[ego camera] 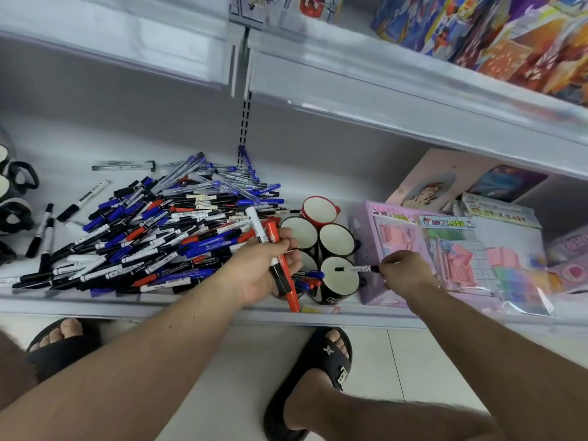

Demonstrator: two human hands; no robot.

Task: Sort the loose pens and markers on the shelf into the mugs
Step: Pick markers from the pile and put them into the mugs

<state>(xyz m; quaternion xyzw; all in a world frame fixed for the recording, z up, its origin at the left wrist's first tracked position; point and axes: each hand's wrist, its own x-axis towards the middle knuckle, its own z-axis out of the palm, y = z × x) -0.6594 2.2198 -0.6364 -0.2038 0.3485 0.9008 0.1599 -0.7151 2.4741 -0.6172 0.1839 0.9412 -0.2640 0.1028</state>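
A: What do the hands have hold of?

B: The left hand (267, 265) is curled round two markers, a white marker (259, 227) with a black end and a red marker (283, 259), both standing roughly upright above the front edge of the shelf (191, 308). The right hand (402, 270) pinches a thin black-and-white pen (356, 268) by one end, lying level over the mouth of the front black mug (339, 281).

A: Where are the mugs?

B: Clustered near the shelf's front edge, just right of the pile. A red mug (318, 210) sits furthest back, two black mugs (337, 241) in front of it, then the front row. One mug partly hidden behind the left hand has blue and red pens (310, 280) in it.

A: And the loose ones?

B: A big pile of pens and markers (165, 230), blue, black, red and white, spreads over the left and middle of the shelf, with a few strays towards its left end.

A: Anything else there?

B: A purple toy box (397, 249) touches the mugs on the right, and dark mugs (16, 198) stand at the left end.
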